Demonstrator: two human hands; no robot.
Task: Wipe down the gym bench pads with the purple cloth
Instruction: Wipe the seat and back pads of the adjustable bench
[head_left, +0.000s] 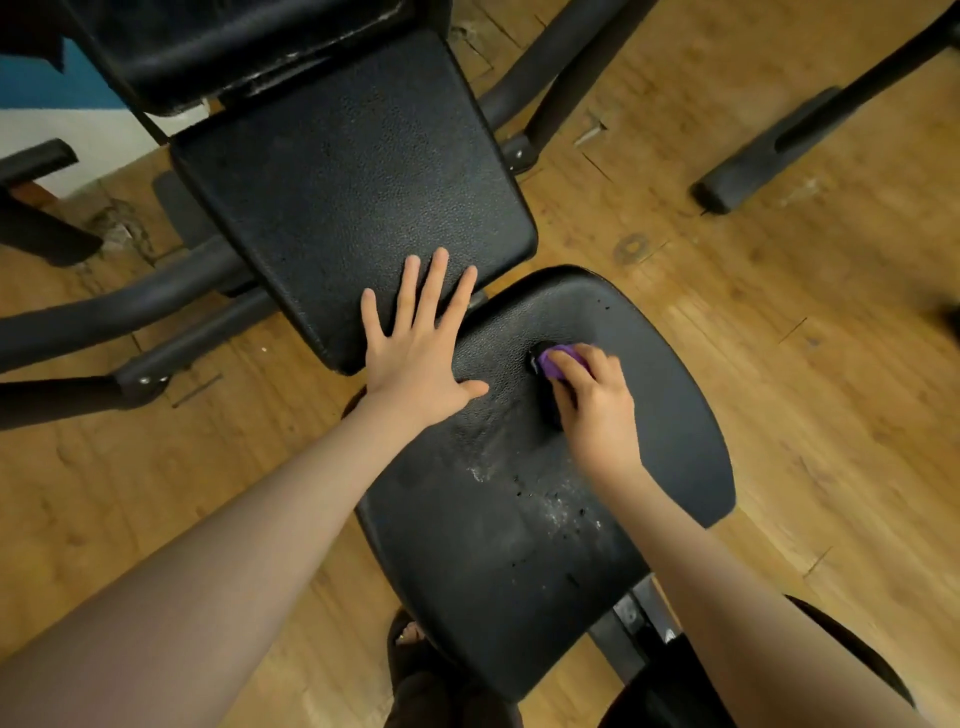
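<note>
Two black bench pads fill the middle of the view, with a thin gap between them. The seat pad (545, 493) is the near one, and the back pad (343, 192) is the far one, reaching up and to the left. Both sit on a dark metal frame (171, 291) over a brown wooden floor (805, 415).

The left hand (415, 358) lies flat with its fingers straight and spread out. It holds nothing. Its fingers rest on the near end of the back pad, and its palm and thumb lie across the gap onto the seat pad.

The right hand (592, 395) is curled around the purple cloth (563, 358) and grips it. Most of the cloth is hidden under the fingers, so only a small purple bit shows at the far side of the hand. The cloth is pressed down on the far part of the seat pad, just to the right of the left hand.

Pale wet marks and small dark spots show on the middle of the seat pad, nearer than both hands. A foot in a dark sandal (415, 644) stands on the floor at the near edge, just left of the seat pad.
</note>
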